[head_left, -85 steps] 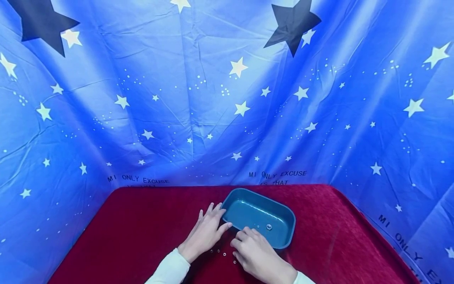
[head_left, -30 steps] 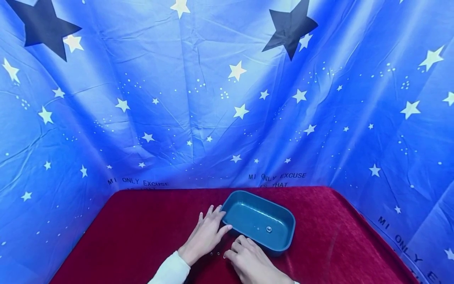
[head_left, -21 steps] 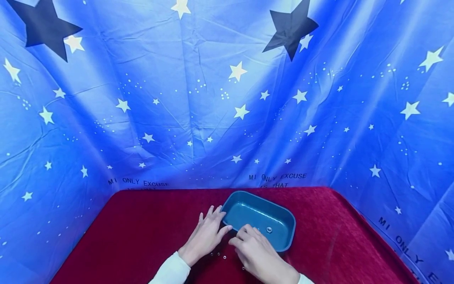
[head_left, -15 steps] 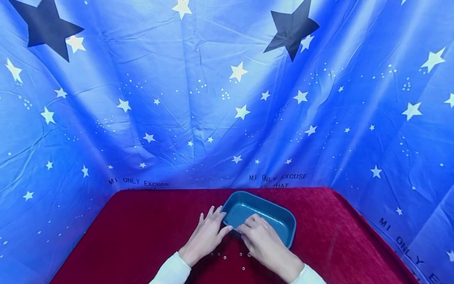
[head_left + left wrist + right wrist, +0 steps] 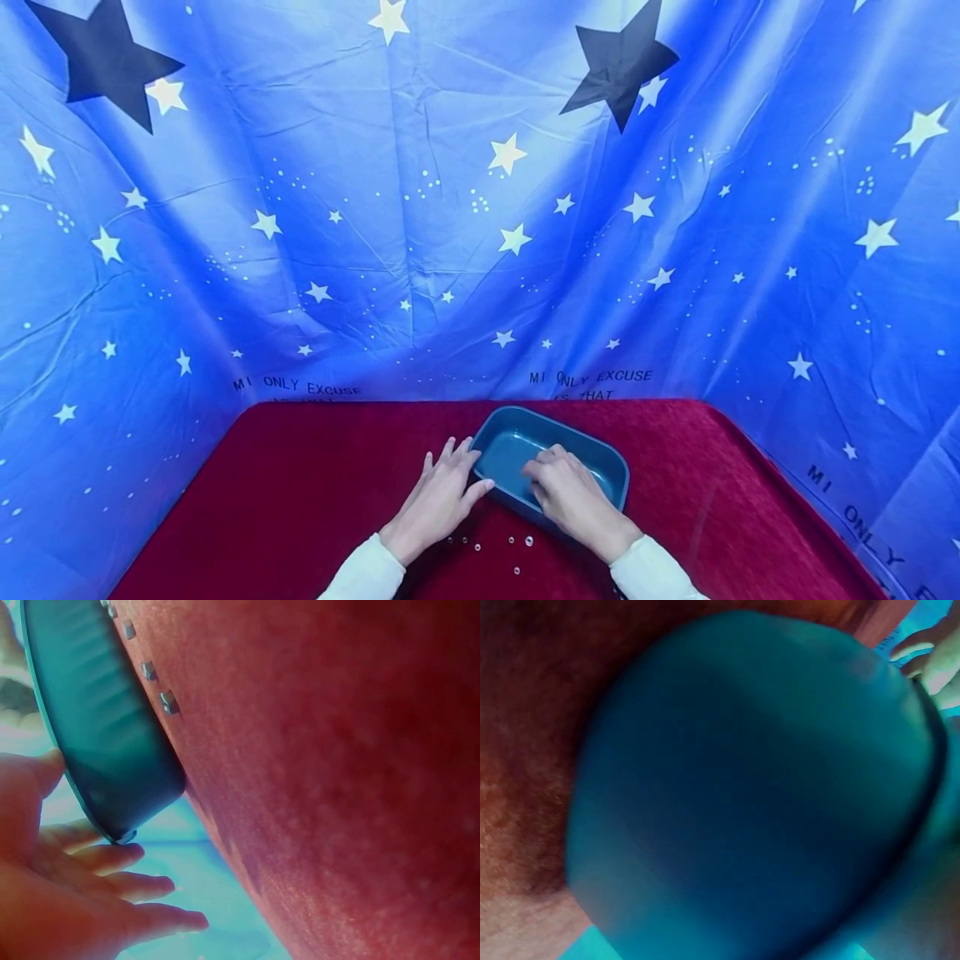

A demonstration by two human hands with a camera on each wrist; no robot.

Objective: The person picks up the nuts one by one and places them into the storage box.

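A dark teal rectangular tray [image 5: 504, 457] stands on the red cloth. My left hand [image 5: 435, 498] lies at its left end with fingers spread fairly straight; in the left wrist view the thumb [image 5: 51, 771] touches the rim. Over the inside of the tray, my right hand [image 5: 573, 498] has its fingers bent and fingertips together, pinching a small nut that the fingers hide. Small metal hex nuts lie in front of the tray, among them a larger nut [image 5: 528, 542] and a nearer nut [image 5: 517, 571]. The left wrist view shows a nut [image 5: 169, 703] beside the tray wall.
Red velvet cloth [image 5: 315, 475] covers the table. Behind and at both sides hangs a blue star-printed curtain [image 5: 450, 208]. The tray's near wall [image 5: 735, 772] fills most of the right wrist view. More small nuts [image 5: 477, 547] sit close to the left wrist.
My right hand has moved from the nuts on the cloth up and over the tray; one nut it covered is gone from the cloth. The left hand has stayed at the tray's end.
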